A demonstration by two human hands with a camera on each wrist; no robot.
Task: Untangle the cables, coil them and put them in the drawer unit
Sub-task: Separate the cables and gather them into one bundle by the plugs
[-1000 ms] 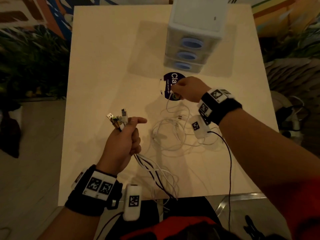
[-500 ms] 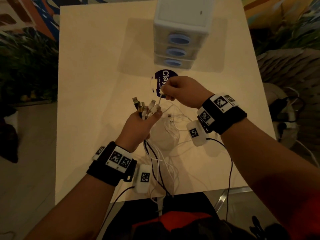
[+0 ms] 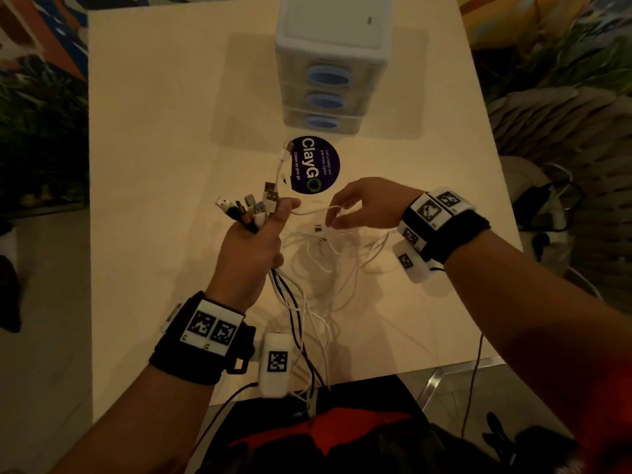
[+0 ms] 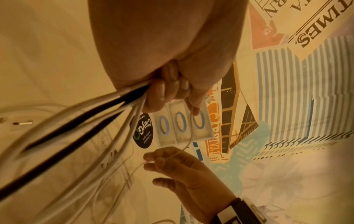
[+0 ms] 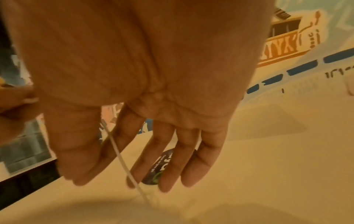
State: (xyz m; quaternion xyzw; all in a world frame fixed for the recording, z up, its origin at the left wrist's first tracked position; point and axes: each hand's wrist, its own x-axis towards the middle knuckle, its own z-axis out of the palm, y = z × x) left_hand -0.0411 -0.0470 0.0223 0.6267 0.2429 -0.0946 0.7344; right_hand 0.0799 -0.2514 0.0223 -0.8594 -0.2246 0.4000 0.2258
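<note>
My left hand (image 3: 253, 241) grips a bundle of white and black cables (image 3: 290, 302), with several plug ends (image 3: 249, 208) fanned out above the fist. One white cable end (image 3: 283, 155) sticks up higher from under the thumb. That thin white cable (image 5: 122, 160) runs right to my right hand (image 3: 359, 206), passing between its thumb and straight, spread fingers (image 5: 172, 159) without a firm pinch. A loose tangle of white cables (image 3: 328, 258) lies on the table below both hands. The drawer unit (image 3: 328, 63) stands behind with its drawers closed.
A round dark sticker (image 3: 314, 165) is on the light table (image 3: 154, 131) in front of the drawer unit (image 4: 182, 124). Cables trail over the table's near edge (image 3: 376, 367) toward my body. Plants and clutter sit on the floor at both sides.
My right hand brought a white cable end to the left hand, which now holds it with the bundle. The right hand has since drawn back to the right along that cable.
</note>
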